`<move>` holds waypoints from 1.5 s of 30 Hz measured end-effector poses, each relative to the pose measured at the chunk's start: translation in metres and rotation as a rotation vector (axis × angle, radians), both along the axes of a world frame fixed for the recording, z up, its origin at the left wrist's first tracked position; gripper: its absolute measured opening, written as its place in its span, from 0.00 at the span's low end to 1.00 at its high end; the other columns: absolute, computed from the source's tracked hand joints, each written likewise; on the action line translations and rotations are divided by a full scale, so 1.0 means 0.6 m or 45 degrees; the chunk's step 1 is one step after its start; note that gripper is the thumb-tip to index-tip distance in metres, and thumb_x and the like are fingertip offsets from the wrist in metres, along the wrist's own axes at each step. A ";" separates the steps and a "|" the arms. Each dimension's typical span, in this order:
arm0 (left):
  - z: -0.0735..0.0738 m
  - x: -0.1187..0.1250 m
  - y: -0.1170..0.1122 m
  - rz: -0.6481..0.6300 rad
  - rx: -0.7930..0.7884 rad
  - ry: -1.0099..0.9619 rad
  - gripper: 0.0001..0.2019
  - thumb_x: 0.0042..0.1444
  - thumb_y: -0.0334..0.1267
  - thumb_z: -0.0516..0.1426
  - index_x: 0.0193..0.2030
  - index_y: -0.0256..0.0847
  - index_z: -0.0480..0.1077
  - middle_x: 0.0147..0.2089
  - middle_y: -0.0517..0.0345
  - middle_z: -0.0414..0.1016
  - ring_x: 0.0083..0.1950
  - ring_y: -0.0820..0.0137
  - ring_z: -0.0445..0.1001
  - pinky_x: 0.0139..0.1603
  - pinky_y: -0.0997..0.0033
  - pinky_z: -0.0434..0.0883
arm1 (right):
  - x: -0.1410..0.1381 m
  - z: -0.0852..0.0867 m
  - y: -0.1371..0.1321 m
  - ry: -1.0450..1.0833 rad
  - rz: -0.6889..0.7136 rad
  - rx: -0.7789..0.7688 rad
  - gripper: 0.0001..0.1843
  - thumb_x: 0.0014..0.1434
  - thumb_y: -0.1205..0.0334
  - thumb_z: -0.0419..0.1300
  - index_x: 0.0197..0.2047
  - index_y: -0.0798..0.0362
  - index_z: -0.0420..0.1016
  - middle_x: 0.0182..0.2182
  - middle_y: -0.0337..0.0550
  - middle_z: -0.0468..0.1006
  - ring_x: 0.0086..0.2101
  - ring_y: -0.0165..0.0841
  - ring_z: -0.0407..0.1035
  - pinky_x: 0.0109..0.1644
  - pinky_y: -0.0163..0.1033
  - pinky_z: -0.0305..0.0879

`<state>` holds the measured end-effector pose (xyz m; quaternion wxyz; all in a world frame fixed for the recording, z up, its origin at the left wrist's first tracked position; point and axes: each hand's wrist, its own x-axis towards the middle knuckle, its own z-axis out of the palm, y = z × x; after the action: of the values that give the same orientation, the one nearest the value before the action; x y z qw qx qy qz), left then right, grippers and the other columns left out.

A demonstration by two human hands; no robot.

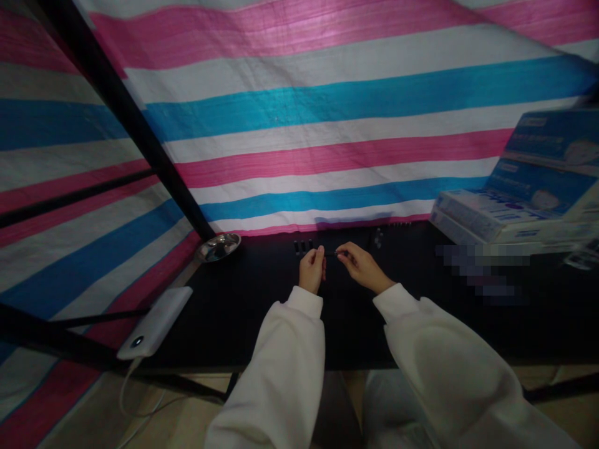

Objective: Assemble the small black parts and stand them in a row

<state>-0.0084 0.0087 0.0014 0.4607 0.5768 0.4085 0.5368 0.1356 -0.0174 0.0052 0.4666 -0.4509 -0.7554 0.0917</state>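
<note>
Over the middle of the black table, my left hand [311,270] and my right hand [358,265] face each other with fingertips pinched. A small, thin dark piece [331,253] spans the gap between them, one end in each hand. Its exact kind is too small and dim to make out. Just behind my left hand, several short black pieces [303,246] stand in a row. Beyond my right hand lie several small, shiny, clear-looking bits [379,237].
A shallow metal bowl [219,247] sits at the table's back left corner. A white power bank [156,323] with a cable lies on the left edge. Blue and white boxes [519,215] are stacked at right. Striped sheeting [327,149] hangs behind, and a black frame post [126,118] slants at left.
</note>
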 end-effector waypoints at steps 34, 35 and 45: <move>-0.010 -0.002 0.007 -0.222 0.004 0.135 0.15 0.48 0.48 0.53 0.27 0.35 0.63 0.20 0.63 0.66 0.11 0.83 0.59 0.11 0.82 0.53 | 0.000 -0.017 0.008 -0.045 0.068 -0.205 0.06 0.53 0.62 0.53 0.34 0.54 0.66 0.24 0.37 0.68 0.24 0.26 0.61 0.28 0.31 0.55; -0.013 -0.002 0.008 -0.231 0.003 0.145 0.15 0.48 0.48 0.53 0.28 0.36 0.62 0.20 0.64 0.65 0.11 0.82 0.59 0.11 0.82 0.53 | 0.000 -0.017 0.009 -0.068 0.065 -0.212 0.06 0.53 0.61 0.53 0.33 0.54 0.66 0.24 0.37 0.68 0.24 0.26 0.61 0.28 0.31 0.54; -0.028 -0.004 0.020 -0.062 -0.062 0.151 0.10 0.49 0.43 0.52 0.30 0.37 0.61 0.18 0.66 0.64 0.10 0.82 0.57 0.10 0.82 0.51 | 0.049 -0.024 0.028 -0.249 -0.521 -0.389 0.09 0.52 0.58 0.52 0.34 0.53 0.68 0.25 0.40 0.72 0.27 0.29 0.66 0.30 0.32 0.56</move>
<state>-0.0109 0.0206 -0.0153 0.4625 0.6062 0.4338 0.4801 0.1648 -0.0009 -0.0090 0.3270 -0.6659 -0.6674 0.0645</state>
